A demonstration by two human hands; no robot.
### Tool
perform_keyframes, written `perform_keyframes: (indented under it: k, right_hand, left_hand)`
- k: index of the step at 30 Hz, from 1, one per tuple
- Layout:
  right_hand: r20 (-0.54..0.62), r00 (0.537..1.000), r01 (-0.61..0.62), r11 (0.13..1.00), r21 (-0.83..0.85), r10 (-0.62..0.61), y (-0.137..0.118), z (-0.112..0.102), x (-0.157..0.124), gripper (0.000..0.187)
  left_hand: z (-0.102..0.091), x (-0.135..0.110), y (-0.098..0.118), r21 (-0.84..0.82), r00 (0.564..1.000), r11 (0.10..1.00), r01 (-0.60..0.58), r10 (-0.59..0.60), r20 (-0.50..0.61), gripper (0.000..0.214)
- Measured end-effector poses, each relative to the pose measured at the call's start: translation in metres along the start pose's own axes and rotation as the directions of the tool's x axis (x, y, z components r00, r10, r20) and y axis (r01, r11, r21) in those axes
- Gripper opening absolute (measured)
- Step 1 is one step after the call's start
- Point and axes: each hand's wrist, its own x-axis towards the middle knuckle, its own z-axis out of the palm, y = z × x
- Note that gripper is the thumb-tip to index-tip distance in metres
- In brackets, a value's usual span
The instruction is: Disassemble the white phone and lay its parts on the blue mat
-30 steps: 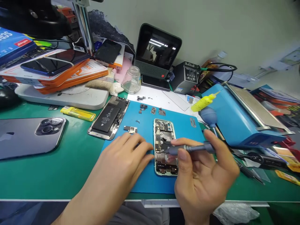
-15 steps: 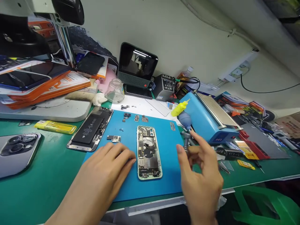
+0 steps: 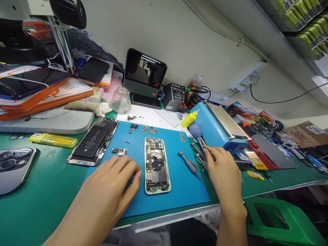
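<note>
An opened phone [image 3: 155, 165] with its circuit boards bare lies in the middle of a blue mat [image 3: 176, 191]. My left hand [image 3: 112, 184] rests flat on the mat just left of the phone, fingers stretched out and holding nothing. My right hand [image 3: 222, 174] is at the mat's right edge, its fingertips pinched together on a cluster of slim tools [image 3: 198, 150]; which one they grip is hidden. A grey screwdriver [image 3: 188, 163] lies loose on the mat between the phone and my right hand.
A phone half with a black battery [image 3: 93, 141] and small parts [image 3: 119, 150] lie left of the open phone. A blue machine [image 3: 217, 126], yellow bottle [image 3: 189, 119] and blower bulb [image 3: 196, 130] stand right. A grey phone [image 3: 12, 167] and yellow lighter [image 3: 52, 140] lie far left.
My right hand lifted the grey screwdriver off the phone, laid it on the mat and moved right to the tool cluster. My left hand stayed put. The view swung right.
</note>
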Motion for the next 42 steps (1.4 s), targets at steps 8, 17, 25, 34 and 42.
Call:
perform_keyframes:
  k: [8,17,25,34,42]
  right_hand:
    - [0.079,0.993,-0.097,0.975,0.201,0.083,0.013,0.002,0.017,0.033]
    - [-0.007,0.985,-0.133,0.778,0.614,0.174,0.003,-0.013,-0.013,0.037]
    - [-0.015,0.965,-0.172,0.676,0.717,0.262,0.017,-0.011,-0.015,0.040]
    - [-0.059,0.951,-0.243,0.854,0.460,0.302,0.048,-0.016,-0.025,0.048]
    - [0.056,0.993,-0.110,0.988,0.105,0.104,0.053,-0.011,-0.040,0.037]
  left_hand:
    - [0.002,0.000,0.001,0.014,0.999,0.999,0.045,-0.046,0.016,0.032]
    - [0.002,-0.003,0.000,-0.017,0.999,0.999,0.032,-0.032,-0.002,0.027]
    - [0.004,-0.002,-0.002,-0.005,1.000,1.000,0.025,-0.025,-0.004,0.027]
    - [0.003,-0.004,-0.004,-0.008,1.000,1.000,0.026,-0.026,0.004,0.025]
    - [0.002,-0.002,-0.002,0.012,1.000,1.000,0.028,-0.028,-0.008,0.029]
